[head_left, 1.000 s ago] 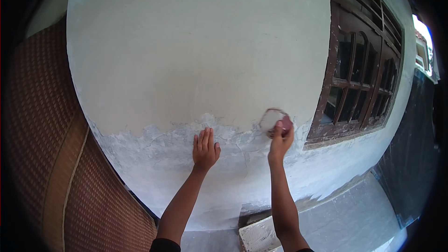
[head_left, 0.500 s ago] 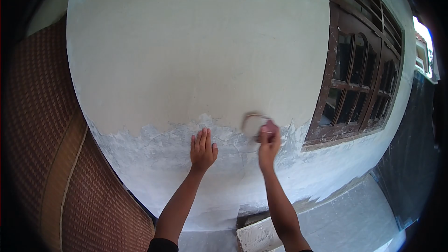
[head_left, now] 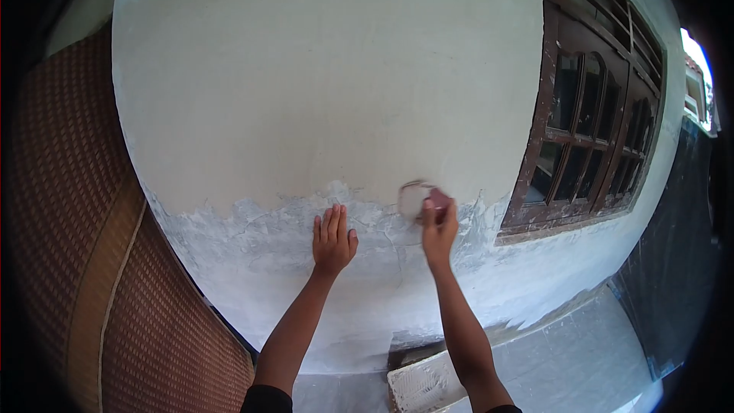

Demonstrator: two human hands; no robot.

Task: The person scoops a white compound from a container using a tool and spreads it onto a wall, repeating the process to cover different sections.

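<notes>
My left hand (head_left: pixel 333 243) lies flat against the wall (head_left: pixel 321 92), fingers stretched upward, on the band of rough, patchy grey-white plaster (head_left: pixel 252 233). To its right, my right hand (head_left: pixel 440 242) pinches a reddish-brown piece of sandpaper (head_left: pixel 438 200) against the wall. A curled, blurred part of the sheet sticks out to the left of the fingers. The hand is at the line where the smooth beige surface above meets the rough plaster below. Fine cracks run through the plaster between my hands.
A brown wooden window (head_left: pixel 585 122) with glass panes is at the right. A woven brown panel (head_left: pixel 69 153) stands along the left. Below lie a white-crusted rectangular board or tray (head_left: pixel 424 382) and a grey ledge (head_left: pixel 566 352). A dark sheet (head_left: pixel 665 252) hangs far right.
My right hand and the sandpaper have shifted very slightly up and left on the wall. My left hand stays flat in nearly the same place. The view has tilted slightly.
</notes>
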